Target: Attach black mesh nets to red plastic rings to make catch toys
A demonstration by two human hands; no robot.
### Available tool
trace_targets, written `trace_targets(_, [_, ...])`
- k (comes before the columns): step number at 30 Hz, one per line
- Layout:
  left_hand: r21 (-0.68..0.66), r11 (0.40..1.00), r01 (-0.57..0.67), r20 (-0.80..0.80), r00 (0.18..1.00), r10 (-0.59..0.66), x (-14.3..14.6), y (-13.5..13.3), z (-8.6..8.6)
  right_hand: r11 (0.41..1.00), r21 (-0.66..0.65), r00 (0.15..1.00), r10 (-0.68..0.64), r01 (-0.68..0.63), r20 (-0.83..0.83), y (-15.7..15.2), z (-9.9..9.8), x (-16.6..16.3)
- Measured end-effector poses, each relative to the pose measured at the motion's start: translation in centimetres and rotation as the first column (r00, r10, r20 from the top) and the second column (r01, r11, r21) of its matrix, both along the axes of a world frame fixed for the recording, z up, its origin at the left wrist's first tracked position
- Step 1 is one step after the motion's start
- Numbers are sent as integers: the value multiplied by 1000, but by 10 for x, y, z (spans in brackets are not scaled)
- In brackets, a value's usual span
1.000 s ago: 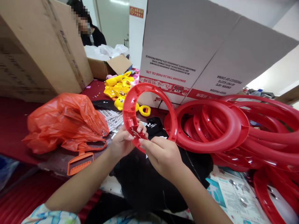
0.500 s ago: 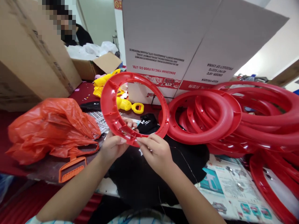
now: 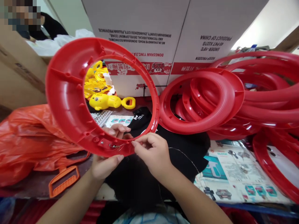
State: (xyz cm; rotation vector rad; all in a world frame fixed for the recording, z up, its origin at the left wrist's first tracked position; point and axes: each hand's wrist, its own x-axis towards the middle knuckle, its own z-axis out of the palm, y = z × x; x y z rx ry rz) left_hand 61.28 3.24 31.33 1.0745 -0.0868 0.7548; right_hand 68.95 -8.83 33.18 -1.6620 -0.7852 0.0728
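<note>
A red plastic ring is tilted up before me, its hollow, ribbed side facing me. My left hand grips its bottom edge, thumb in front and fingers curled through the opening. Thin wire lies inside the lower channel and leads toward my right hand. There the thumb and forefinger are pinched together at the ring's lower rim, apparently on the wire; the exact hold is partly hidden. Under both hands spreads a black cloth, with a thin strand trailing across it to the right.
More red rings are heaped at right. A large white carton stands behind. Yellow toy pieces show through the held ring. An orange plastic bag and orange handle lie left. Another person is at the upper left.
The ring appears larger and closer, its left side swung toward me. My view has shifted right. Both hands keep their places at the ring's lower edge.
</note>
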Motion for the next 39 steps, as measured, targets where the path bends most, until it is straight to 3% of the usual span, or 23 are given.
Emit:
trace_targets(16, [-63, 998, 6, -72, 997, -11, -3, -12, 3, 1000, 7, 974, 21, -20, -226, -5, -4, 4])
trace_targets(22, [-76, 997, 13, -100, 995, -20, -2, -10, 1, 1000, -14, 974, 19, -23, -226, -7, -5, 5])
trace_targets(32, [-68, 997, 43, -54, 997, -47, 2, -6, -1, 999, 28, 999, 23, -24, 37, -7, -4, 10])
trace_targets(39, [39, 999, 21, 17, 1000, -22, 5, -10, -6, 991, 124, 957, 14, -51, 288, -10, -6, 10])
